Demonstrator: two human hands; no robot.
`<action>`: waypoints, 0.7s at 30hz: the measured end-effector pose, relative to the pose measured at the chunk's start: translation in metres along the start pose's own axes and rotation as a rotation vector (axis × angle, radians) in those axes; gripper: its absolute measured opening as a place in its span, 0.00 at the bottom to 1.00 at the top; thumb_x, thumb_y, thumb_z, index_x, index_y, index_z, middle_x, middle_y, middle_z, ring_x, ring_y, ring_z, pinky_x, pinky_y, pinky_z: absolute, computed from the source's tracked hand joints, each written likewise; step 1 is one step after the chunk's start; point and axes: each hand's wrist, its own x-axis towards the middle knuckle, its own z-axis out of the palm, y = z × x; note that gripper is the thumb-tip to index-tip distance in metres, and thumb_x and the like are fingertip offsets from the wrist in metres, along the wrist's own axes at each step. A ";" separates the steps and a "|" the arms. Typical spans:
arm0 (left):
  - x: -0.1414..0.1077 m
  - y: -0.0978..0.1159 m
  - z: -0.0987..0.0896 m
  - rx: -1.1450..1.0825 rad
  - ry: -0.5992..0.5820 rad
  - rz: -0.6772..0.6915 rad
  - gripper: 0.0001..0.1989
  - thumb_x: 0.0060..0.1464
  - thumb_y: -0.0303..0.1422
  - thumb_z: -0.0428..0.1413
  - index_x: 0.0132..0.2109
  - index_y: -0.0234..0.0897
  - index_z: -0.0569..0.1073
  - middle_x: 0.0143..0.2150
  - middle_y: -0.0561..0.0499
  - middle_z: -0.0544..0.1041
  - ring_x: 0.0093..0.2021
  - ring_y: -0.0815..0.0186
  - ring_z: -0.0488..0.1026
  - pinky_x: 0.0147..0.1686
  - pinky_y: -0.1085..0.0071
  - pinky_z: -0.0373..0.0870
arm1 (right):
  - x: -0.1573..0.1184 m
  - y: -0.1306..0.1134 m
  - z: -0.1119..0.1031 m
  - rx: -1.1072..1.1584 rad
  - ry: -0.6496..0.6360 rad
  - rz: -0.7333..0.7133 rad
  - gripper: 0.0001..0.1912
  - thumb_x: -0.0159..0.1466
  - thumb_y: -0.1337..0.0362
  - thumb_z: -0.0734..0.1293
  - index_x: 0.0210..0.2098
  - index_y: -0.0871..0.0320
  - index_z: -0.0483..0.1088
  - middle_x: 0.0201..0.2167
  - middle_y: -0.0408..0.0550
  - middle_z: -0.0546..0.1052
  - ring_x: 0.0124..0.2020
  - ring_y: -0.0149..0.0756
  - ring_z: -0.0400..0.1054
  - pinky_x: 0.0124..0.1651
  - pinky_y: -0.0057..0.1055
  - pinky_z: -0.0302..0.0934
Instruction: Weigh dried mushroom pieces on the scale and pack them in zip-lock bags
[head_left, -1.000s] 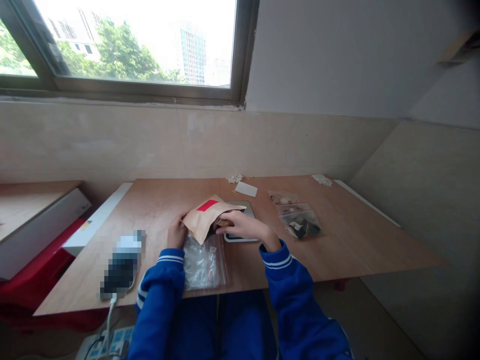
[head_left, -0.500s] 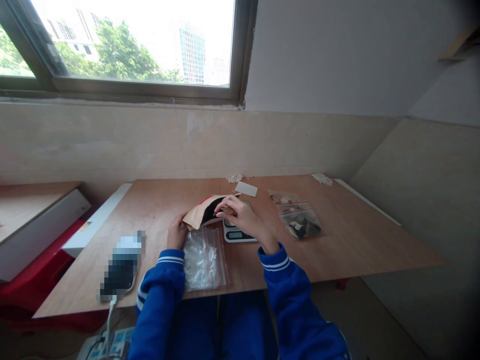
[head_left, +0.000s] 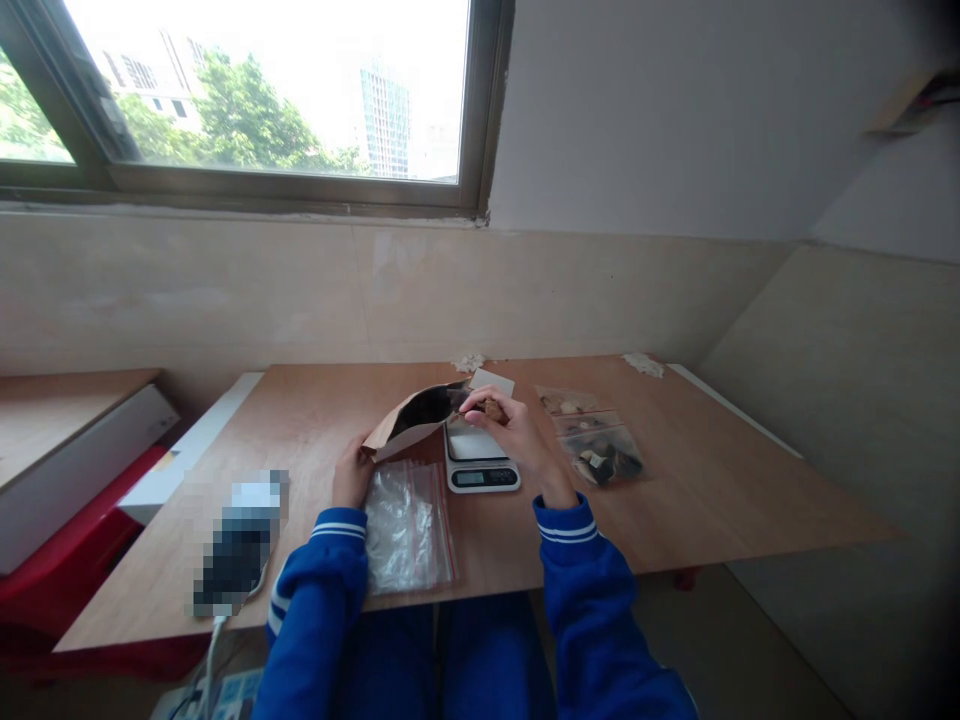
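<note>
My left hand [head_left: 351,472] is closed on the lower left end of a brown kraft paper bag [head_left: 409,438], which lies tilted with its dark mouth gaping. My right hand [head_left: 514,425] is at the bag's right end, fingers curled around a brown, lumpy piece [head_left: 493,410] whose kind I cannot make out. Its fingertips are close to the bag's rim; whether they touch it is unclear. Under this hand stands a white digital kitchen scale [head_left: 484,478], its display facing me. In front of the bag lie clear zip bags [head_left: 405,530] with red seal lines.
To the right lie filled zip bags [head_left: 604,455] with dark and pale pieces inside. A white card [head_left: 491,380] is behind the scale. Whitish scraps [head_left: 643,365] sit along the table's back edge. A blurred-out phone [head_left: 236,545] with a charging cable [head_left: 214,650] is at the left.
My right hand has moved right, from over the bag's mouth to its right end, with the brown piece in it. More of the scale shows. The view has shifted slightly.
</note>
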 end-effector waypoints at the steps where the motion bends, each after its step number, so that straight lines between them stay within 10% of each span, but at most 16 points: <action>1: 0.001 -0.002 0.000 0.007 0.000 -0.013 0.21 0.45 0.33 0.54 0.48 0.35 0.74 0.43 0.44 0.79 0.45 0.55 0.76 0.47 0.59 0.72 | -0.001 0.004 -0.004 0.026 0.038 0.019 0.14 0.62 0.51 0.68 0.37 0.55 0.73 0.37 0.46 0.74 0.37 0.36 0.69 0.43 0.33 0.64; 6: 0.002 -0.005 0.001 0.069 0.018 -0.049 0.20 0.46 0.40 0.57 0.45 0.34 0.75 0.41 0.43 0.79 0.42 0.52 0.76 0.44 0.58 0.72 | -0.005 0.045 -0.014 0.113 0.242 0.111 0.16 0.61 0.49 0.68 0.38 0.56 0.72 0.37 0.47 0.75 0.36 0.37 0.69 0.40 0.35 0.65; 14: 0.002 -0.001 0.000 0.088 0.015 -0.038 0.22 0.47 0.42 0.57 0.46 0.32 0.76 0.43 0.40 0.79 0.45 0.50 0.76 0.47 0.57 0.71 | -0.011 0.139 0.008 -0.255 0.004 0.219 0.11 0.63 0.57 0.66 0.36 0.59 0.74 0.40 0.51 0.71 0.46 0.40 0.67 0.52 0.38 0.61; 21: 0.002 -0.001 0.000 0.066 0.026 -0.040 0.22 0.46 0.42 0.58 0.47 0.34 0.75 0.45 0.41 0.79 0.45 0.50 0.76 0.47 0.56 0.71 | -0.015 0.150 0.003 -0.286 -0.056 0.188 0.11 0.65 0.58 0.63 0.40 0.57 0.74 0.42 0.51 0.72 0.46 0.38 0.68 0.51 0.36 0.63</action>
